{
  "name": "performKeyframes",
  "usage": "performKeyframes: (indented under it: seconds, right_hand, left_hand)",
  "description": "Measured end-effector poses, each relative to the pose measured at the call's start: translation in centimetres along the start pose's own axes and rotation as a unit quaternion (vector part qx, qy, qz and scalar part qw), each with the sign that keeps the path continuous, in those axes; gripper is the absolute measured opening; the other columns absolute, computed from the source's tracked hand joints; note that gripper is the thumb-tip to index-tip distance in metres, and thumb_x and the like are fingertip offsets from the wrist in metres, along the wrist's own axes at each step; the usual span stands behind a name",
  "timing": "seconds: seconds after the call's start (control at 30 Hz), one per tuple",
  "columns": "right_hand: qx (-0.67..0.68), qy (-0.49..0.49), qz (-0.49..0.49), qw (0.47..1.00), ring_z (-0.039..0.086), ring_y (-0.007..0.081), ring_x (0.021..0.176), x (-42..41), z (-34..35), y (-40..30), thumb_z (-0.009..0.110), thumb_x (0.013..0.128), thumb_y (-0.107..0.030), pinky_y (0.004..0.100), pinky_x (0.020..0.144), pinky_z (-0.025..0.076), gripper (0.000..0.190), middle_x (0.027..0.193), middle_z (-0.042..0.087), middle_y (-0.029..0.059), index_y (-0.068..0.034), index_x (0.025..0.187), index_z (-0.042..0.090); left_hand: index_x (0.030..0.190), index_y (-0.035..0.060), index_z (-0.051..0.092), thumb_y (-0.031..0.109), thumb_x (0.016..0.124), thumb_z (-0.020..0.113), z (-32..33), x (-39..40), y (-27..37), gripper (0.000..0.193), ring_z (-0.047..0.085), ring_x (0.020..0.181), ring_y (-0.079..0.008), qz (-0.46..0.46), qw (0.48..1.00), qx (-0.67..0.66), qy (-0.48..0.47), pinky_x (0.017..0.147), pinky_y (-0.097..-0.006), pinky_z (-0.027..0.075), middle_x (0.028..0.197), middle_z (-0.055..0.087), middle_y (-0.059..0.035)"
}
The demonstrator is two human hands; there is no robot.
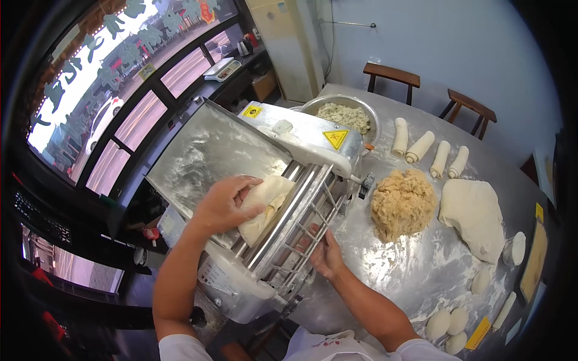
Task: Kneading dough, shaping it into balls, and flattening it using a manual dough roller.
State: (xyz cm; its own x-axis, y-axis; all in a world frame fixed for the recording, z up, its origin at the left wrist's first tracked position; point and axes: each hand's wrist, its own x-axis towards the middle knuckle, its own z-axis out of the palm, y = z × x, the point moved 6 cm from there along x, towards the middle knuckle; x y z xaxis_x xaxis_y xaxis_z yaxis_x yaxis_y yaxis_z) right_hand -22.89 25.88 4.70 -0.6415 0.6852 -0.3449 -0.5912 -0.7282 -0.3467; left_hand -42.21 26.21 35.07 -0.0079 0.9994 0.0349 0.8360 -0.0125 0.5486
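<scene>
My left hand grips the upper side of a folded piece of pale dough that rests at the rollers of a dough sheeter. Behind the dough rises the machine's floured metal feed tray. My right hand is low at the front of the sheeter, palm turned up, beside the wire guard. Some of its fingers are hidden behind the bars, and I see nothing held in it.
On the floured steel table lie a crumbly yellow dough mound, a large white dough slab, several dough rolls and dough balls. A yellow scraper lies near the balls. A metal bowl of filling stands behind the sheeter.
</scene>
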Motion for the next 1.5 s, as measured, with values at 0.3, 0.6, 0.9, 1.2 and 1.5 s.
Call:
performKeyframes:
  seconds: [0.3, 0.6, 0.9, 1.2, 1.5]
  right_hand:
    - [0.15, -0.048, 0.01, 0.987, 0.068, 0.0352, 0.119, 2.3, 1.6, 2.1, 0.053, 0.107, -0.055, 0.0559, 0.105, 0.055, 0.059, 0.132, 0.071, 0.0158, -0.007, 0.14, 0.063]
    - [0.223, -0.106, 0.005, 0.969, 0.062, 0.0349, 0.134, -0.1, 2.3, 1.8, 0.049, 0.112, -0.043, 0.0527, 0.115, 0.05, 0.055, 0.146, 0.062, 0.018, -0.002, 0.149, 0.053]
    - [0.083, -0.037, -0.039, 0.995, 0.066, 0.03, 0.128, -4.5, 0.1, 0.4, 0.059, 0.11, -0.031, 0.0472, 0.109, 0.057, 0.049, 0.143, 0.063, 0.0161, -0.002, 0.149, 0.048]
    - [0.082, 0.007, -0.052, 0.995, 0.068, 0.0295, 0.125, -9.2, -0.7, -2.4, 0.061, 0.109, -0.027, 0.0472, 0.104, 0.059, 0.048, 0.141, 0.063, 0.0152, -0.002, 0.148, 0.047]
    - [0.011, 0.043, -0.048, 0.998, 0.065, 0.0274, 0.13, -13.5, -1.4, -4.9, 0.059, 0.111, -0.028, 0.047, 0.11, 0.055, 0.045, 0.144, 0.063, 0.0136, -0.002, 0.147, 0.05]
  left_hand:
    - [0.127, 0.0037, 0.07, 0.02, 0.083, 0.087, 1.1, -0.9, -0.2, 0.049, 0.054, 0.07, -0.0182, -0.012, 0.999, -0.042, 0.01, 0.068, -0.032, 0.047, 0.082, 0.055, -0.0061]
    - [0.123, 0.0074, 0.069, 0.026, 0.088, 0.081, 1.9, -0.6, 1.7, 0.042, 0.069, 0.084, -0.0319, 0.083, 0.994, 0.075, 0.011, 0.077, -0.0421, 0.054, 0.091, 0.068, -0.0138]
    - [0.128, 0.0099, 0.074, 0.017, 0.09, 0.081, 1.0, -1.9, 2.7, 0.039, 0.063, 0.072, -0.0239, 0.186, 0.969, 0.163, 0.015, 0.073, -0.0353, 0.054, 0.094, 0.069, -0.0132]
    - [0.107, 0.0063, 0.075, 0.018, 0.091, 0.076, 9.4, -22.8, 15.7, 0.02, 0.075, 0.088, -0.0222, 0.359, 0.893, 0.25, 0.108, 0.074, -0.0336, 0.061, 0.101, 0.075, -0.0113]
    - [0.152, 0.0126, 0.055, 0.041, 0.109, 0.055, 42.0, -23.3, -3.9, 0.051, 0.069, 0.115, -0.0279, -0.389, 0.699, -0.598, -0.047, 0.103, -0.048, 0.054, 0.138, 0.067, -0.0084]
